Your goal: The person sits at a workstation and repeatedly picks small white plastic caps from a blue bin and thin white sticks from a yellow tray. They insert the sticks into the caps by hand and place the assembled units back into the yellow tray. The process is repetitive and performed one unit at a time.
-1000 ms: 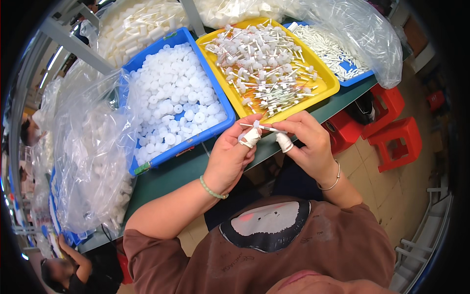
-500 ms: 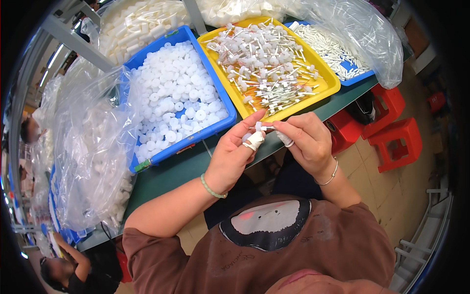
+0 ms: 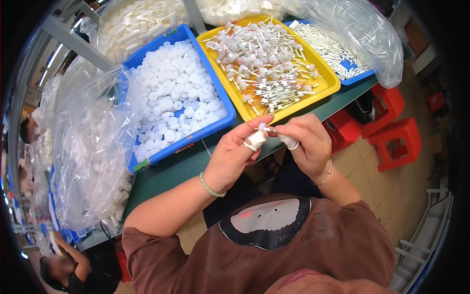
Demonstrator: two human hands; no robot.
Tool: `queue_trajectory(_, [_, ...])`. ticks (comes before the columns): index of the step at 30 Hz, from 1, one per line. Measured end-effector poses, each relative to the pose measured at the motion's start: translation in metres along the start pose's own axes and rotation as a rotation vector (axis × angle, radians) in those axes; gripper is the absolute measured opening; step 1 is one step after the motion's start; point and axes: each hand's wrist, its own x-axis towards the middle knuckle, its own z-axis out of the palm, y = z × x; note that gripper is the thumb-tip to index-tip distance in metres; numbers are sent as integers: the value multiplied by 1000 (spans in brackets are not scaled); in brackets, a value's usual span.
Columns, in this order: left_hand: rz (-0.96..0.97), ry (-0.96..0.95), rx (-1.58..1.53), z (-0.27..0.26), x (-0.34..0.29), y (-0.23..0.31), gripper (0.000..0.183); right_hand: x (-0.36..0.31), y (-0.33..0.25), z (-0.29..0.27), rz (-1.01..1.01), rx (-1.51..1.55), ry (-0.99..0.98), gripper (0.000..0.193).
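Head view: the person's two bare hands meet in front of the trays, just above the table's near edge.
Left hand (image 3: 233, 149): pinched narrow, holding the small white piece between wrapped thumb and forefinger.
Right hand (image 3: 309, 142): fingers drawn together, pinching the piece's right end; its thumb is wrapped too.
Small white piece (image 3: 263, 128): between the fingertips; whitish, with a pale, rounded part and a short, thin stem pointing right; finer detail is too small to tell.
Table (image 3: 164, 186): dark green, beneath the trays.
Blue tray (image 3: 185, 141): heaped with translucent white discs (image 3: 171, 93).
Yellow tray (image 3: 306, 103): full of stemmed white pieces (image 3: 264, 61).
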Motion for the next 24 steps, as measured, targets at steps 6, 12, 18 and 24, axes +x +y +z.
queue_trajectory(6, [41,32,33,-3,1,-4,47,1,-2,8,100,-41,-34,27])
queue_trajectory(12, [-7,58,115,-1,2,1,49,12,9,-3,11,-49,-169,25])
queue_trajectory(18, [-122,-103,-167,-5,4,2,45,84,61,-8,140,-38,65,21])
queue_trajectory(24, [-193,-94,-354,-3,2,9,33,113,100,-15,19,-242,-172,22])
